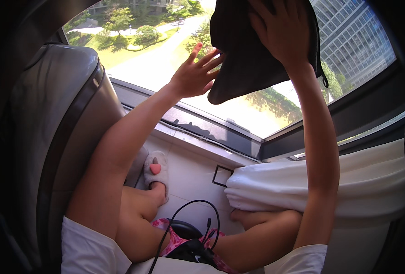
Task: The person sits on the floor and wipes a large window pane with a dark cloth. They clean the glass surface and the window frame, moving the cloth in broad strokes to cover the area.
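A dark fabric item with a small loop at its edge (247, 72) is raised in front of the window at the top. My right hand (281, 34) lies flat against its near face, fingers spread; whether it grips the fabric is hidden by the view. At the item's left edge is my left hand (199, 70), its fingers apart and the fingertips close to or touching the cloth. Below, a black cable (188, 202) loops over my lap, beside a black pouch-like thing (188, 251).
A grey rounded appliance or bin (75, 89) stands close on the left. The window frame (230, 132) runs behind. A white curtain (274, 185) hangs at the right. On the tiled floor (188, 171) are a fluffy slipper (156, 167) on a foot and a square drain cover (222, 175).
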Motion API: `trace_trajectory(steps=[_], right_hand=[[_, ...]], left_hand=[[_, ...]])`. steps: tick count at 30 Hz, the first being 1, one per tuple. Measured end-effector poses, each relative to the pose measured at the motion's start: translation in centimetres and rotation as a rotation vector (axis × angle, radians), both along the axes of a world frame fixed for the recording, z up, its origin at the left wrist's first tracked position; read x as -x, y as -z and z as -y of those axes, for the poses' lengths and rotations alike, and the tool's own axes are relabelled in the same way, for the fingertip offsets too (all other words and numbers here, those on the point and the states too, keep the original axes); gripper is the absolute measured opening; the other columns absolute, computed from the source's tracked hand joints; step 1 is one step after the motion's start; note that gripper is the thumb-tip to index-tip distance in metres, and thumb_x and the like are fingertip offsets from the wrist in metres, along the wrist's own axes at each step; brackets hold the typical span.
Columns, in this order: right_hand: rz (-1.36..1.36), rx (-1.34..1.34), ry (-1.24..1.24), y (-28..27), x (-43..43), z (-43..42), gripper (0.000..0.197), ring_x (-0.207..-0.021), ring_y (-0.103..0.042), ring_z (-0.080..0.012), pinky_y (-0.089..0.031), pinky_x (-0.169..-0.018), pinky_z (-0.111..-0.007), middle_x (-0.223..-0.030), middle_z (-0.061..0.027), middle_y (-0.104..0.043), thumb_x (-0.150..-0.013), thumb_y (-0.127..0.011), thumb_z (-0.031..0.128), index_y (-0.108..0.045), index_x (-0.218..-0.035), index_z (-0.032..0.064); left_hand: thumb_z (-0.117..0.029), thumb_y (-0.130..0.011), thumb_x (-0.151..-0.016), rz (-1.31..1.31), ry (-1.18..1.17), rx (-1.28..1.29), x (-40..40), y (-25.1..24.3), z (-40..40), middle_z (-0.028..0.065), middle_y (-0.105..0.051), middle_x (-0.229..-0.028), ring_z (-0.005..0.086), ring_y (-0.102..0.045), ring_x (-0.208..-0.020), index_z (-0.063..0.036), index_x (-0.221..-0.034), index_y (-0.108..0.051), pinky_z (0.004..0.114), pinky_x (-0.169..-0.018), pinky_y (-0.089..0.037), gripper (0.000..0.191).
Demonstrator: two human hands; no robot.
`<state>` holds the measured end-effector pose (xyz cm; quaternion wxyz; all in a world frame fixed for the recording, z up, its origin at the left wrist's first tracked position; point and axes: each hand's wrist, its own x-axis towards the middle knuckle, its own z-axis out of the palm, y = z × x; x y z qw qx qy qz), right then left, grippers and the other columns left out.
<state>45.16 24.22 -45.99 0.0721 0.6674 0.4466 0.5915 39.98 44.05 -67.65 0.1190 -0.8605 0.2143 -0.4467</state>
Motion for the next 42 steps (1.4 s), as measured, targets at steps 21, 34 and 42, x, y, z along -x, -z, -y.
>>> trace_trajectory(steps=[21, 34, 42], right_hand=[[-0.045, 0.108, 0.031, 8.4, -0.8, 1.3, 0.042, -0.136, -0.052, -0.0327, -0.042, -0.111, -0.045, -0.130, -0.0070, -0.063, -0.095, -0.065, 0.040, -0.065, -0.137, 0.0370], [-0.199, 0.173, -0.004, 12.6, -1.0, 2.0, 0.039, -0.144, -0.045, -0.0295, -0.032, -0.122, -0.043, -0.145, -0.0055, -0.059, -0.098, -0.061, 0.038, -0.064, -0.137, 0.0353], [-0.266, 0.195, -0.058, 14.4, -1.0, 2.0, 0.038, -0.145, -0.043, -0.0282, -0.031, -0.122, -0.042, -0.150, -0.0052, -0.055, -0.096, -0.063, 0.033, -0.064, -0.135, 0.0333]], left_hand=[[-0.031, -0.068, -0.089, -0.234, 0.031, -0.227, 1.7, 3.8, 0.0, -0.0018, -0.048, -0.152, 0.0195, -0.035, -0.147, -0.0251, -0.141, -0.055, 0.057, -0.127, -0.022, 0.054], [-0.030, -0.067, -0.090, -0.303, -0.001, -0.316, 2.8, 5.8, 1.1, -0.0045, -0.048, -0.154, 0.0178, -0.037, -0.146, -0.0233, -0.144, -0.054, 0.048, -0.120, -0.029, 0.056], [-0.029, -0.060, -0.093, -0.310, 0.049, -0.439, 2.9, 6.9, 1.4, -0.0036, -0.051, -0.153, 0.0159, -0.039, -0.146, -0.0166, -0.145, -0.055, 0.046, -0.121, -0.028, 0.054]])
